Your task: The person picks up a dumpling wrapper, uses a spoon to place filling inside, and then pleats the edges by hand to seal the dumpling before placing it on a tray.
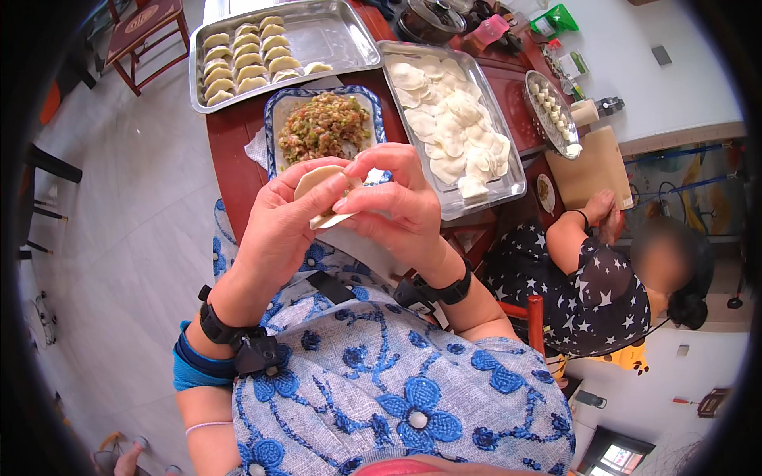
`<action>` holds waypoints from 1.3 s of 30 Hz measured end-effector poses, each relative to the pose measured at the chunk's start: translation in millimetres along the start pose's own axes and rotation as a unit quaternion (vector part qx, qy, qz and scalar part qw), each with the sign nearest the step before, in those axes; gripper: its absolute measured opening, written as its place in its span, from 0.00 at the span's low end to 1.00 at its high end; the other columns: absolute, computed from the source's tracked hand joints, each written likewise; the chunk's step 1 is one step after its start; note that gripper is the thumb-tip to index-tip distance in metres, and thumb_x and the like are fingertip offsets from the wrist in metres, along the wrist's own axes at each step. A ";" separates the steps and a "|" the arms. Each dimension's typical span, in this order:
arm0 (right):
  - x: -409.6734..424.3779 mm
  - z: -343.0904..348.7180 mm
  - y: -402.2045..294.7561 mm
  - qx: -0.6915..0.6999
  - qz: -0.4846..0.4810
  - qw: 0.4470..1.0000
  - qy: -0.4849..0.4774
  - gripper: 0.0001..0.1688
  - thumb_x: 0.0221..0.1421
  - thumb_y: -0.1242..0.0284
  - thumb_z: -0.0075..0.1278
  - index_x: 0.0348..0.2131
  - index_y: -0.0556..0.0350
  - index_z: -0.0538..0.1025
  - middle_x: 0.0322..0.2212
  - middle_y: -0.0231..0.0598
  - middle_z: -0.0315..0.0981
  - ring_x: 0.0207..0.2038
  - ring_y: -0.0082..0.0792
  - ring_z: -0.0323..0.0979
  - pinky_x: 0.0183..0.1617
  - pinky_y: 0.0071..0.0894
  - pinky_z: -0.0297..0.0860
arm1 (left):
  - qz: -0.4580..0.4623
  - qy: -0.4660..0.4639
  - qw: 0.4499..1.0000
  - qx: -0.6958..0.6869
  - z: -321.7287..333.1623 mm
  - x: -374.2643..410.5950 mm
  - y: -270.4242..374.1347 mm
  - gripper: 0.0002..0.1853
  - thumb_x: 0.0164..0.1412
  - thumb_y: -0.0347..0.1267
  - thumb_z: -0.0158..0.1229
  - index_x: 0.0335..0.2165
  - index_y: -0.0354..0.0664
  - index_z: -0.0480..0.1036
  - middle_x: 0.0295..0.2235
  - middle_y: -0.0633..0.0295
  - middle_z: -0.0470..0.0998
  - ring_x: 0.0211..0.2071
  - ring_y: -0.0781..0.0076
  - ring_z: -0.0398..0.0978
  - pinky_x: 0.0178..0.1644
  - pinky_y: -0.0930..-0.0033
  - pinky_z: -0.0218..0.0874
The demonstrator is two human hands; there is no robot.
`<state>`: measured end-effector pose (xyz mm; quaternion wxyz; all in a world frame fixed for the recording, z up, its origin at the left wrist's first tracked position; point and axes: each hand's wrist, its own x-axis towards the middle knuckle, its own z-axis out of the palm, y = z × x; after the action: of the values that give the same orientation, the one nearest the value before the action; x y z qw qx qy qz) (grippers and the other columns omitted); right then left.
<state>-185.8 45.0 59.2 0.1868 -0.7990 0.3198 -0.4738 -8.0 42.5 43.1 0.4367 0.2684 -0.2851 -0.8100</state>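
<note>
Between my left hand (292, 205) and my right hand (396, 205) is a round dumpling wrapper (315, 179), partly folded, with a little filling showing at its middle. The fingers of both hands pinch it, and they hide part of it. Just beyond my hands a blue-and-white dish (269, 122) holds minced filling (321, 126). At the upper left, a metal tray (333, 35) bears rows of folded dumplings (250, 58). To the right of the dish, loose flat wrappers (449, 122) lie overlapping in another metal tray (512, 178).
A co-worker (577, 279) sits at the right, hands over a wooden board (595, 169). Near the board are a round perforated tray (536, 95) with small dough pieces and a small plate (552, 193). A lidded pot (431, 21) stands at the far side of the red table (229, 172).
</note>
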 end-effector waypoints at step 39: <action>26.1 7.5 -32.9 0.244 0.196 0.939 0.140 0.08 0.54 0.76 0.59 0.35 0.60 0.77 0.35 0.33 0.73 0.37 0.21 0.71 0.40 0.20 0.69 | 0.529 -0.026 0.742 0.411 13.8 32.5 2.9 0.32 0.65 0.48 0.50 0.53 0.29 0.65 0.49 0.45 0.74 0.55 0.49 0.69 0.63 0.52 0.52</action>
<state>-159.2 50.9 91.9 0.4185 -0.5756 0.3679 -0.5985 -31.3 16.4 48.6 0.6345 0.2067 -0.6980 -0.2598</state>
